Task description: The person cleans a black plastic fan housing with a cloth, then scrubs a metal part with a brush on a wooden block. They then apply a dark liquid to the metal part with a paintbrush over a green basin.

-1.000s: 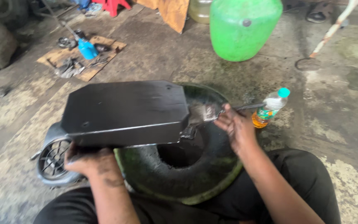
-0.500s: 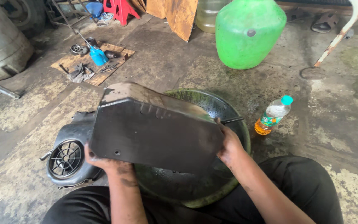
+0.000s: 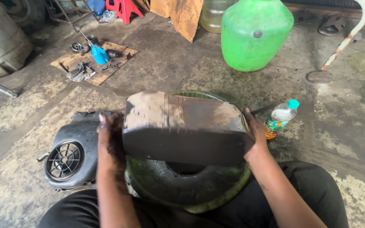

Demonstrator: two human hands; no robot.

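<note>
My left hand (image 3: 108,139) and right hand (image 3: 254,139) grip the dark boxy metal cover (image 3: 184,128) by its ends; best kept level above the round green basin (image 3: 191,190).

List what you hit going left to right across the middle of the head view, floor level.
Black fan cover → left hand → dark box-shaped housing held over the green-rimmed basin → right hand → small plastic bottle.

Bare floor lies open beyond the green basin (image 3: 216,198); a fan housing (image 3: 70,156) blocks left, a bottle (image 3: 279,119) right.
</note>
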